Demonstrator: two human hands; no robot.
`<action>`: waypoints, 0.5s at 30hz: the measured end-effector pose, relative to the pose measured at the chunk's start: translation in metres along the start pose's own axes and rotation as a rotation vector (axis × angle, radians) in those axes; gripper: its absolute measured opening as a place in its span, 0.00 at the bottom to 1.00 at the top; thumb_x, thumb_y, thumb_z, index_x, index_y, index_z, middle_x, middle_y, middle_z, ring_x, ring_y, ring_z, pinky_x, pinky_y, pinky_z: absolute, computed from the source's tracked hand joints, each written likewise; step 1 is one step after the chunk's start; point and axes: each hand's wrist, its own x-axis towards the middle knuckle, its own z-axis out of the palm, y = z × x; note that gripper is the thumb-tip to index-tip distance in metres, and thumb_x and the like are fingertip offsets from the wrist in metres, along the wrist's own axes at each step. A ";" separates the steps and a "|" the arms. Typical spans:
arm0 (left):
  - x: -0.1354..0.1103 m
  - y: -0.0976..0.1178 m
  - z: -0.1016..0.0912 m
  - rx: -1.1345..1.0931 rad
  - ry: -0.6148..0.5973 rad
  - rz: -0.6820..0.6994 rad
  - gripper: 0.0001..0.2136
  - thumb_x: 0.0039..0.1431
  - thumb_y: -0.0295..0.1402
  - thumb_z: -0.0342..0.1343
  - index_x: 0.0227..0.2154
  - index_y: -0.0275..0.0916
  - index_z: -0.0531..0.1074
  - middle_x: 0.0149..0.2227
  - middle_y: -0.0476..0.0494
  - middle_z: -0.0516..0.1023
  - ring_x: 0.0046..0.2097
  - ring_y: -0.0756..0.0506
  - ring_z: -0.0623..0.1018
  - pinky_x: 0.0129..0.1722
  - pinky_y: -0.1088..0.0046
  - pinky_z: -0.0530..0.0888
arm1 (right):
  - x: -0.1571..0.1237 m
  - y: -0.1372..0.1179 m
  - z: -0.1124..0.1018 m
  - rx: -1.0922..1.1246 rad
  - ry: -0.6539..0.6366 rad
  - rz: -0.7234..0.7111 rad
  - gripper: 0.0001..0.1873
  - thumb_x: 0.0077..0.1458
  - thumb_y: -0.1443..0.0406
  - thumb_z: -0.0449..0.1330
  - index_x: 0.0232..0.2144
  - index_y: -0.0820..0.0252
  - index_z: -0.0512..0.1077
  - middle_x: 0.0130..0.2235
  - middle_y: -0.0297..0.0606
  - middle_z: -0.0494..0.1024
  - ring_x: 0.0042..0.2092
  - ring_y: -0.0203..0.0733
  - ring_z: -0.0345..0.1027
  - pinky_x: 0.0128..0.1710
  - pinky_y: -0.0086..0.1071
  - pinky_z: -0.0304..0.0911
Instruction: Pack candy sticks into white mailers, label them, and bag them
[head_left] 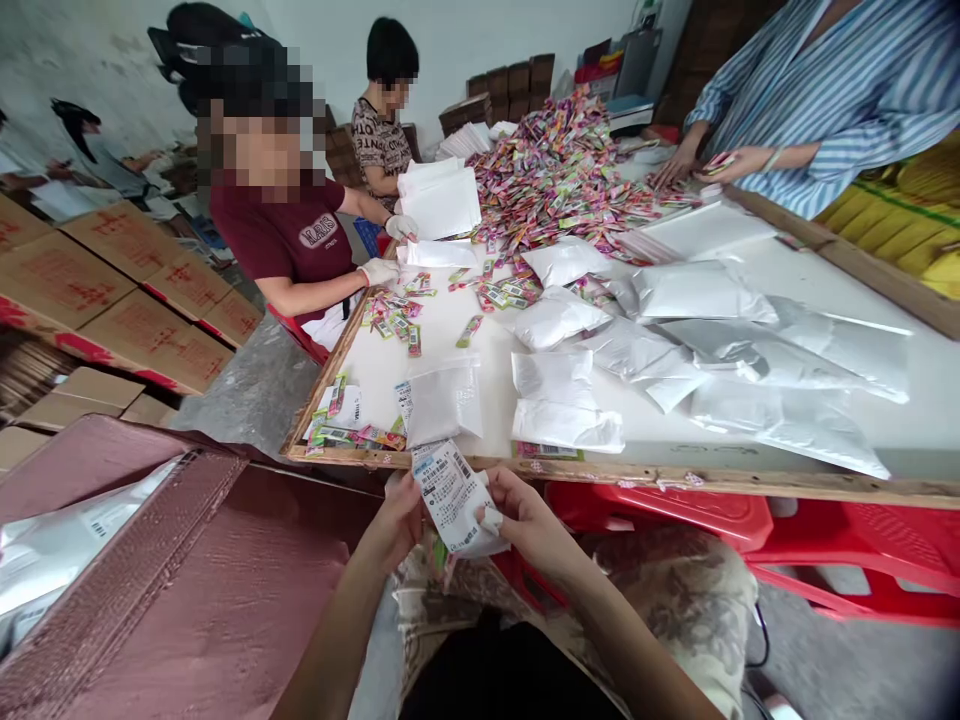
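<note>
A printed shipping label [454, 505] is held up in front of the table's near edge, over my lap. My left hand [400, 522] grips its left side, and my right hand [529, 515] pinches its right side with thumb and fingers. Some small colourful packet shows partly beneath the label. Just beyond it lies a white mailer bag [444, 402] on the table, with another printed label [403, 405] at its left. To the right is a second white bag [562, 405], its top part folded. Several colourful sachets [360, 436] and papers lie at the near left corner.
Filled white bags [720, 360] cover the table's right side. A big heap of sachets [570, 180] stands at the back. One co-worker in gloves [379, 270] handles white bags at left; another in stripes stands at right. Cartons [120, 280], a brown-lined bin [202, 580] and red stools [840, 550] surround me.
</note>
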 end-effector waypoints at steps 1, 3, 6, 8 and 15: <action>0.000 -0.003 0.004 0.045 0.025 0.000 0.21 0.50 0.40 0.61 0.47 0.40 0.69 0.38 0.44 0.77 0.33 0.48 0.75 0.33 0.74 0.70 | 0.001 -0.001 0.000 -0.002 0.000 -0.003 0.15 0.48 0.61 0.64 0.36 0.60 0.65 0.34 0.35 0.75 0.36 0.35 0.67 0.36 0.28 0.59; -0.003 -0.015 0.008 0.171 0.049 -0.032 0.21 0.48 0.39 0.63 0.46 0.39 0.70 0.29 0.48 0.76 0.24 0.53 0.70 0.27 0.77 0.67 | 0.003 -0.002 -0.001 0.001 -0.013 0.007 0.16 0.48 0.61 0.64 0.37 0.60 0.65 0.34 0.35 0.75 0.34 0.35 0.67 0.36 0.28 0.59; -0.013 -0.038 0.008 0.336 0.040 -0.133 0.23 0.42 0.50 0.63 0.33 0.33 0.74 0.20 0.51 0.70 0.20 0.55 0.63 0.22 0.78 0.61 | -0.003 -0.001 -0.012 -0.034 -0.060 0.069 0.16 0.46 0.62 0.65 0.36 0.61 0.66 0.32 0.35 0.74 0.32 0.34 0.66 0.34 0.28 0.59; -0.022 -0.046 0.002 0.391 -0.002 -0.188 0.26 0.38 0.55 0.62 0.22 0.32 0.73 0.19 0.48 0.69 0.22 0.53 0.65 0.23 0.77 0.61 | -0.013 0.001 -0.025 -0.071 -0.069 0.113 0.15 0.45 0.62 0.66 0.34 0.62 0.67 0.31 0.33 0.73 0.31 0.32 0.64 0.31 0.26 0.58; -0.035 -0.007 -0.004 0.473 -0.035 -0.125 0.20 0.44 0.50 0.61 0.22 0.33 0.75 0.20 0.46 0.71 0.24 0.51 0.67 0.24 0.77 0.62 | -0.029 -0.003 -0.040 -0.274 0.145 0.061 0.15 0.49 0.58 0.63 0.38 0.60 0.71 0.32 0.33 0.72 0.34 0.33 0.63 0.36 0.28 0.60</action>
